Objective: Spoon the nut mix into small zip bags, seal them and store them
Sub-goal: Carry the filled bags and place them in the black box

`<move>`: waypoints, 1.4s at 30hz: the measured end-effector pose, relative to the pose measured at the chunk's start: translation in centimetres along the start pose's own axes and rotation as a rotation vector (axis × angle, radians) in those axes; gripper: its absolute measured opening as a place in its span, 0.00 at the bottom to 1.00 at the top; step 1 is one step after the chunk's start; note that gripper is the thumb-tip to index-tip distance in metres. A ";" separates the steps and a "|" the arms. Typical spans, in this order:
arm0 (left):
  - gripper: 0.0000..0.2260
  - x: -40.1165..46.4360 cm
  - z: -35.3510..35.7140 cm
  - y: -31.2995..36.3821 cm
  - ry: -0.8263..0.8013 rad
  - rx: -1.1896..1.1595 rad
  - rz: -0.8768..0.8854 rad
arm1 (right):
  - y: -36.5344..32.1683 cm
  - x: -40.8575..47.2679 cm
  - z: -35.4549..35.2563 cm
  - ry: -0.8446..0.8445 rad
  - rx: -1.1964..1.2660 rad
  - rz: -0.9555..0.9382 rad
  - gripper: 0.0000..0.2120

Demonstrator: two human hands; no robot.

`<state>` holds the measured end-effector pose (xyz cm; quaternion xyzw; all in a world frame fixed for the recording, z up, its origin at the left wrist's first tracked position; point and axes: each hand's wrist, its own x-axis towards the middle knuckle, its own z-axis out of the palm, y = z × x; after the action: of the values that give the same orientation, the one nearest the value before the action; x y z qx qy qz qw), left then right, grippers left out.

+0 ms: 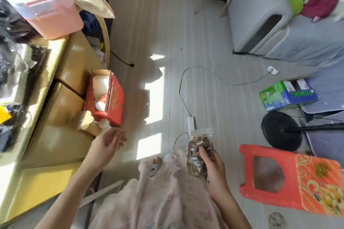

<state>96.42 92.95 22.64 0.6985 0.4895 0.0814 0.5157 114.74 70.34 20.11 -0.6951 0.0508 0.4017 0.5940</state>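
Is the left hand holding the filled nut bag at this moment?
No. The left hand is open and holds nothing near the red box, while the right hand grips the filled nut bag.

Only 1 view — a wide-angle head camera looking steeply down past the person's lap at the floor, both hands close below, yellow cabinet left, orange stool right — edges bowed.

Small clear plastic zip bag: filled with brown mixed nuts, top strip flattened, held upright above the floor, gripped low down.
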 end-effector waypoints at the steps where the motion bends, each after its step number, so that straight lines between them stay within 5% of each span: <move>1: 0.08 1.8 -0.2 0.9 -0.009 0.008 0.006 | -0.7 0.9 0.5 0.007 0.005 0.007 0.22; 15: 0.08 22.5 3.2 9.4 0.075 -0.157 -0.119 | -17.0 23.5 5.6 0.090 0.098 0.027 0.25; 27: 0.10 43.3 4.3 19.4 0.077 -0.152 -0.120 | -31.6 40.7 9.1 0.159 0.084 0.010 0.18; 33: 0.12 56.3 3.8 23.8 0.029 -0.104 -0.128 | -38.1 50.7 11.9 0.242 0.084 0.022 0.06; 42: 0.13 79.1 3.7 38.9 -0.158 0.081 0.068 | -50.9 66.3 16.7 0.370 0.117 0.011 0.07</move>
<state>162.21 151.75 21.09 0.7391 0.4262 0.0237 0.5211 178.86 126.48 19.53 -0.7210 0.1863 0.2667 0.6118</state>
